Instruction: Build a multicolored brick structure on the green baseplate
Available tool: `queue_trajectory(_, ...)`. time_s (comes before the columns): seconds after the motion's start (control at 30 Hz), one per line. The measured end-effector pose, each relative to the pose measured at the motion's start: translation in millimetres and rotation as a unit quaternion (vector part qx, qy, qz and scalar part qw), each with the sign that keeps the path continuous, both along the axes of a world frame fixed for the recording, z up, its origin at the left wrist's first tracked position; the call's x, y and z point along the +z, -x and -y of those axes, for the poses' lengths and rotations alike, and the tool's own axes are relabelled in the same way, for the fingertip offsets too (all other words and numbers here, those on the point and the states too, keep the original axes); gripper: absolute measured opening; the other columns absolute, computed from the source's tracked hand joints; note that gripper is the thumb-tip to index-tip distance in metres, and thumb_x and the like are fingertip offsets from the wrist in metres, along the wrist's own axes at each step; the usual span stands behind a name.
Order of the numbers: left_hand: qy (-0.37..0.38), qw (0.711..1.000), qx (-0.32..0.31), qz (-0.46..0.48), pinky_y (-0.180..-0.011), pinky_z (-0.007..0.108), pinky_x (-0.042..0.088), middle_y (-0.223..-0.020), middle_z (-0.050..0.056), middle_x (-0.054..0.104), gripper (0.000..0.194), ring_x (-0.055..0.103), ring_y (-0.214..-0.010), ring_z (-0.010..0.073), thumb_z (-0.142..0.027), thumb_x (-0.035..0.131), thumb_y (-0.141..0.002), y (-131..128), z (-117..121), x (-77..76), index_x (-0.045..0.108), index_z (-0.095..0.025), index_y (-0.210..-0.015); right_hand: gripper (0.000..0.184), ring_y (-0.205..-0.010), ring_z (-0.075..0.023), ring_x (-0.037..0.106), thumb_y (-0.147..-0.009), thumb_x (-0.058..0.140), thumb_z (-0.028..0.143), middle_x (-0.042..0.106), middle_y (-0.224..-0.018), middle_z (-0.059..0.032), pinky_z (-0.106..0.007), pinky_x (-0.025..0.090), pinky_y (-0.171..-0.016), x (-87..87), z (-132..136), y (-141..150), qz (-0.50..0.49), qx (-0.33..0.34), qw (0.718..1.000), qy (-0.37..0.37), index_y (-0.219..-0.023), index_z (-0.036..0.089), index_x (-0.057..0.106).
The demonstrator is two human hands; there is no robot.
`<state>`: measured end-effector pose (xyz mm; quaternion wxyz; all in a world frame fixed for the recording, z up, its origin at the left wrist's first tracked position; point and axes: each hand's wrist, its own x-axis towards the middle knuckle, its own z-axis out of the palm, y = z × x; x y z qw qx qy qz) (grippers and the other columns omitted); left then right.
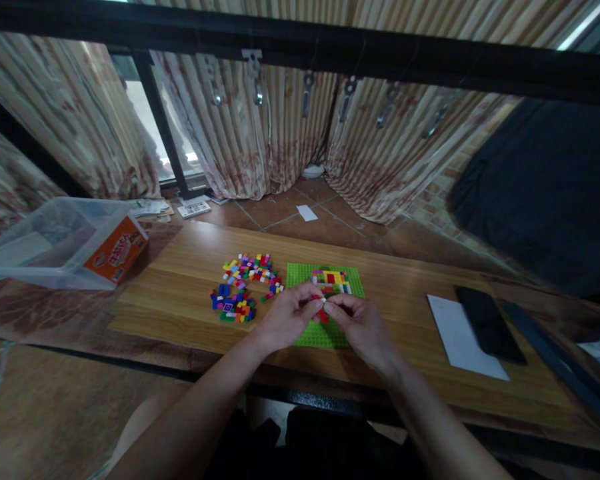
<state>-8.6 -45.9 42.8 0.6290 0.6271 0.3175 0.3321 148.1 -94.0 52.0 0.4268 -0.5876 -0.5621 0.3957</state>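
Over the green studded baseplate (325,339), my left hand (287,319) and my right hand (364,328) meet with their fingertips pinched. Between them are small toy bricks: a red piece (323,317) hangs below the fingers, and a tiny white piece (323,301) shows at the fingertips. Which hand grips which piece is hard to make out. A low structure of multicoloured bricks (331,277) stands on the far part of the baseplate, partly hidden by my hands. To the left, loose toy bricks (250,269) lie in piles on the wooden board.
A clear plastic bin (65,267) with an orange label sits at the far left. On the right of the wooden board (400,300) lie a white sheet (460,340) and a black phone (490,325). A dark bar with hooks crosses above, before striped curtains (290,140).
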Motion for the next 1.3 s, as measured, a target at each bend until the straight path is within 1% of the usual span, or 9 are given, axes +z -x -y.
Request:
queue_trajectory(0.2, 0.006, 1.000, 0.010, 0.004, -0.064, 0.023, 0.044, -0.069, -0.003, 0.058, 0.010, 0.056, -0.064, 0.0109, -0.026, 0.059, -0.086, -0.6, -1.5, -4.7, 0.058, -0.017, -0.081, 0.033, -0.055, -0.0152, 0.052, -0.080, 0.063, 0.051, 0.060, -0.054, 0.0020, -0.029, 0.043, -0.059, 0.0, 1.8, 4.8, -0.009, -0.029, 1.000, -0.001, -0.070, 0.021, 0.072)
queue_trajectory(0.4, -0.010, 1.000, -0.008, -0.017, -0.062, 0.023, 0.042, -0.068, -0.003, 0.058, 0.009, 0.055, -0.063, 0.0112, -0.024, 0.057, -0.086, 10.0, 0.7, -9.8, 0.060, -0.017, -0.082, 0.036, -0.050, -0.0135, 0.043, -0.080, 0.063, 0.054, 0.050, -0.050, 0.0036, -0.027, 0.034, -0.051, -7.9, 9.8, 8.9, -0.001, -0.022, 1.000, 0.022, -0.071, 0.020, 0.072)
queue_trajectory(0.63, 0.000, 0.998, -0.027, -0.049, -0.055, 0.022, 0.038, -0.063, -0.003, 0.055, 0.011, 0.051, -0.058, 0.0106, -0.024, 0.058, -0.085, 38.4, 4.1, -7.9, 0.060, -0.016, -0.078, 0.042, -0.049, -0.0136, 0.042, -0.076, 0.067, 0.061, 0.049, -0.049, 0.0032, -0.027, 0.034, -0.050, -23.3, 15.2, 32.6, -0.078, -0.009, 0.994, 0.074, -0.068, 0.020, 0.066)
queue_trajectory(0.83, 0.039, 0.996, -0.083, -0.001, -0.061, 0.023, 0.046, -0.068, 0.000, 0.061, 0.013, 0.055, -0.060, 0.0110, -0.028, 0.061, -0.085, 70.7, -9.3, -5.7, 0.059, -0.015, -0.080, 0.041, -0.048, -0.0129, 0.043, -0.072, 0.072, 0.060, 0.050, -0.051, 0.0034, -0.027, 0.036, -0.050, -33.1, 10.4, 69.1, -0.199, -0.029, 0.976, 0.085, -0.068, 0.020, 0.066)
queue_trajectory(0.9, 0.027, 0.997, -0.059, -0.032, -0.059, 0.022, 0.046, -0.067, -0.001, 0.061, 0.013, 0.055, -0.058, 0.0107, -0.027, 0.061, -0.084, 81.8, -16.8, -5.4, 0.060, -0.015, -0.079, 0.040, -0.049, -0.0142, 0.046, -0.075, 0.069, 0.059, 0.053, -0.052, 0.0026, -0.028, 0.037, -0.050, -37.5, 2.0, 81.1, -0.168, -0.039, 0.983, 0.068, -0.072, 0.020, 0.069)
queue_trajectory(1.0, -0.047, 0.986, 0.023, -0.156, -0.059, 0.022, 0.044, -0.065, -0.001, 0.062, 0.013, 0.057, -0.059, 0.0119, -0.023, 0.057, -0.085, 94.0, -27.8, -5.9, 0.064, -0.015, -0.078, 0.036, -0.055, -0.0187, 0.055, -0.080, 0.061, 0.054, 0.062, -0.058, -0.0007, -0.031, 0.042, -0.056, -44.4, -17.6, 95.8, -0.031, -0.062, 0.997, 0.017, -0.079, 0.019, 0.072)
queue_trajectory(1.07, -0.102, 0.959, 0.069, -0.257, -0.060, 0.022, 0.044, -0.067, 0.001, 0.065, 0.017, 0.058, -0.062, 0.0133, -0.020, 0.053, -0.086, 97.8, -33.3, -6.0, 0.067, -0.016, -0.078, 0.030, -0.065, -0.0220, 0.063, -0.082, 0.057, 0.045, 0.070, -0.069, -0.0044, -0.033, 0.046, -0.065, -48.5, -32.3, 103.0, 0.066, -0.072, 0.995, -0.028, -0.081, 0.020, 0.072)
queue_trajectory(1.17, -0.154, 0.911, 0.092, -0.371, -0.064, 0.025, 0.044, -0.069, 0.003, 0.069, 0.023, 0.060, -0.065, 0.0155, -0.018, 0.050, -0.086, 98.8, -37.8, -4.9, 0.072, -0.017, -0.079, 0.021, -0.078, -0.0238, 0.068, -0.082, 0.056, 0.031, 0.075, -0.084, -0.0073, -0.035, 0.048, -0.075, -53.2, -50.8, 110.5, 0.177, -0.067, 0.980, -0.060, -0.081, 0.020, 0.073)
queue_trajectory(1.3, -0.183, 0.881, 0.117, -0.421, -0.063, 0.026, 0.042, -0.072, 0.005, 0.070, 0.024, 0.060, -0.067, 0.0166, -0.018, 0.050, -0.086, 103.6, -40.8, -0.2, 0.073, -0.017, -0.078, 0.016, -0.081, -0.0230, 0.070, -0.080, 0.060, 0.022, 0.076, -0.087, -0.0065, -0.034, 0.050, -0.078, -55.6, -63.6, 113.9, 0.219, -0.053, 0.973, -0.043, -0.087, 0.020, 0.074)
